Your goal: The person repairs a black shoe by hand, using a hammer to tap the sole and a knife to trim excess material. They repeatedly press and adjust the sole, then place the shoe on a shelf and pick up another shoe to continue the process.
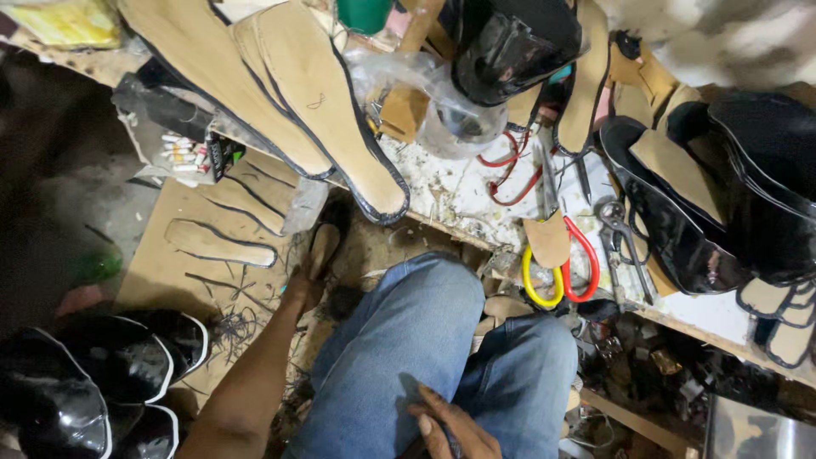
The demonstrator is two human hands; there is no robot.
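Down low | left hand reached to a tan sole-shaped insole under the counter, grip unclear | right hand closed on a dark tool | best pinched at the edge.

Yellow packet: far left corner, flat, yellow-green.
Dark box: left, below tan insoles, open, holding small white sticks.

The left hand reaches down under the bench edge, touching a tan insole beside cardboard holding another insole. The right hand rests on the jeans, fingers curled around a thin dark tool. Scissors overhang the bench.
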